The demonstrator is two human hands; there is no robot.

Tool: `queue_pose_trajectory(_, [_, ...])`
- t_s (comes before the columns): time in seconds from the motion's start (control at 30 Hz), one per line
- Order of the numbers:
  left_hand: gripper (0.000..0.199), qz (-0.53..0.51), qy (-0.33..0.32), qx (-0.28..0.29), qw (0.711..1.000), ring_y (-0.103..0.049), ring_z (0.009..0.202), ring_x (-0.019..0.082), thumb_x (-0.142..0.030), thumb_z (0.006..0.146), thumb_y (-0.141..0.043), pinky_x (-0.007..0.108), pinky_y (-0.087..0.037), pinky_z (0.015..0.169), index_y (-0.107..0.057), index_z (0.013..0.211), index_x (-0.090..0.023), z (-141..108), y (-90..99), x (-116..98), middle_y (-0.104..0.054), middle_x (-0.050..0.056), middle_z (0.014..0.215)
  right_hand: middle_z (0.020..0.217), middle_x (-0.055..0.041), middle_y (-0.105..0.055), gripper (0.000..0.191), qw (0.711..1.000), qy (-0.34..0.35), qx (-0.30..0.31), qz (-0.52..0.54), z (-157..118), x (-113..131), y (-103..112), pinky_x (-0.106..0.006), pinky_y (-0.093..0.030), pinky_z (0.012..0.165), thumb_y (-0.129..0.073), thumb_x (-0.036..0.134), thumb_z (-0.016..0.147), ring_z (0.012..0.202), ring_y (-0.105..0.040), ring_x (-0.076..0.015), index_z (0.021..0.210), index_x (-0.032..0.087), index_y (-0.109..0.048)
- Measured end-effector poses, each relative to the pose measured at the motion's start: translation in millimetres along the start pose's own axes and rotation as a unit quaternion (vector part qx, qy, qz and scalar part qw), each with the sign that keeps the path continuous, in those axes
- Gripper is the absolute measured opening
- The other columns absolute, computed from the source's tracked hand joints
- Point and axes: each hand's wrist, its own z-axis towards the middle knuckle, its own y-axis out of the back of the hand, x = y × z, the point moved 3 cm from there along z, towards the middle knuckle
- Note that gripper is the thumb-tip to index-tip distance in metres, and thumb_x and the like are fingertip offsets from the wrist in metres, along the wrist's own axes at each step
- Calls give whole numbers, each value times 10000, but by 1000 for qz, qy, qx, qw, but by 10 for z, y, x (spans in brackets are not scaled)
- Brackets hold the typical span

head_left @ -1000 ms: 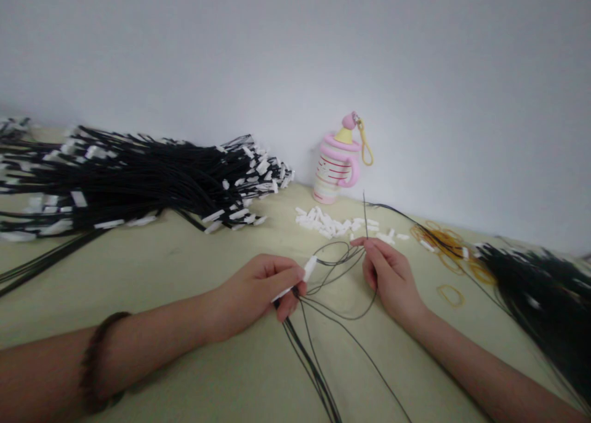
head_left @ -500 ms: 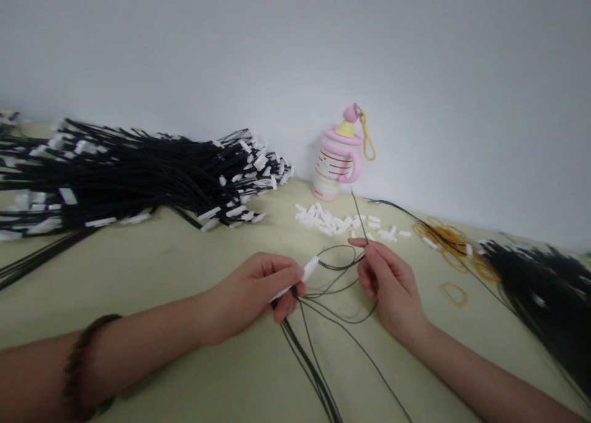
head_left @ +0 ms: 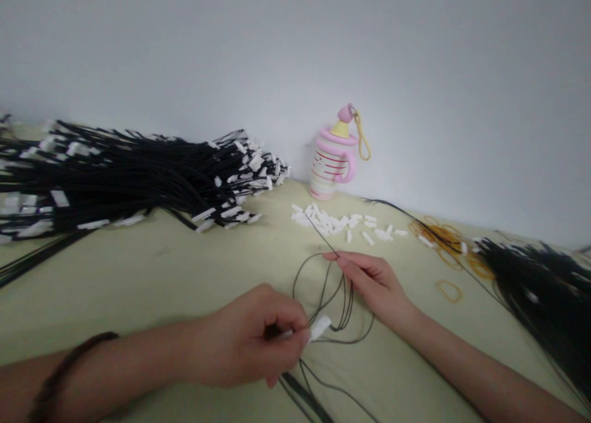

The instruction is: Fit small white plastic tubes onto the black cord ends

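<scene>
My left hand [head_left: 258, 340] is closed around a white connector [head_left: 320, 328], whose end sticks out past the thumb and forefinger. Thin black wires [head_left: 342, 388] spread from beneath that hand toward the lower edge, and some loop across to the right. My right hand [head_left: 376, 281] pinches a black wire [head_left: 321, 232] between thumb and forefinger. The free end of this wire points up and left, toward a scatter of small white connector housings [head_left: 323, 217]. Several wire loops hang below the right fingers. What lies inside the left palm is hidden.
A large bundle of black wires with white ends [head_left: 138, 170] lies at left. A pink striped mug [head_left: 325, 164] stands against the wall. Yellow rubber bands [head_left: 449, 292] lie at right, beside another black wire bundle [head_left: 540, 306]. The tabletop [head_left: 221, 257] is pale green.
My left hand has come down and nearer, turning with the white connector. My right hand has shifted left and slightly down, and its wire's tip now leans further left.
</scene>
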Motion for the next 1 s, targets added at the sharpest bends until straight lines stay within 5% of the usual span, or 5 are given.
queue_pose_trajectory(0.13, [337,2,11,7,1000,-470,431,78,-358,897,-364,146,-324,405,-459,633,-171,17,8,1,-488,-31,490,782,-49,-665,289,982,102,70,-142,-87,92,-63,-230,-441,606,-457,293,897,687,-580,-135,1077,181,-654])
queue_pose_trajectory(0.33, [357,-6,14,11,1000,-481,431,72,-359,899,-359,134,-327,403,-443,610,-167,23,4,-8,-485,-31,491,684,-52,-578,339,902,184,83,-382,-189,174,-126,-235,-386,553,-379,280,923,588,-517,-132,1151,170,-605])
queue_pose_trajectory(0.73, [309,-38,20,14,999,-473,429,62,-312,880,-383,116,-329,400,-463,626,-155,31,9,0,-487,-38,488,895,-55,-703,353,911,132,73,-385,-160,97,-83,-230,-496,627,-357,301,933,653,-646,-138,1196,205,-572])
queue_pose_trajectory(1.0, [290,-16,21,11,1000,-469,422,66,-305,870,-383,127,-324,397,-455,627,-163,33,11,-28,-482,-41,477,814,-71,-705,380,899,109,73,-418,-156,114,-101,-261,-515,633,-325,322,933,673,-669,-172,1214,208,-554])
